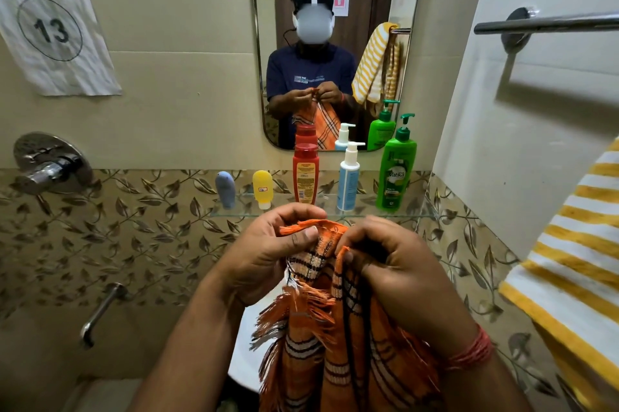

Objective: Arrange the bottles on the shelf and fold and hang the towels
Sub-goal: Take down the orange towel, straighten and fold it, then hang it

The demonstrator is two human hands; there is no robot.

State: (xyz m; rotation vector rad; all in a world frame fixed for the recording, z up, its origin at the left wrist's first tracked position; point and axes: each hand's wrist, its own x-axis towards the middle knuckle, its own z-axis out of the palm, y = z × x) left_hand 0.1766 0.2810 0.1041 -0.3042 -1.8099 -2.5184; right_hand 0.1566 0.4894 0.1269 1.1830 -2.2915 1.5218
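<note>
Orange towel (pixel 338 338) bunched; left hand (pixel 268 257), right hand (pixel 398 264) raised together, fingers curled, each grip pinching top edge.

A bathroom: wall mirror (pixel 338 43), glass shelf (pixel 234 212) of toiletry bottles (pixel 397 173), tap (pixel 50 170), towel rail (pixel 549 24)

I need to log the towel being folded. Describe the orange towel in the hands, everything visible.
The orange towel is thin woven cloth, checked with black and cream stripes, with frayed orange fringe along its edges. It hangs bunched and unfolded in front of the glass shelf. The left hand pinches its top edge and the right hand grips a corner beside it; the rest drapes downward out of view.
</note>
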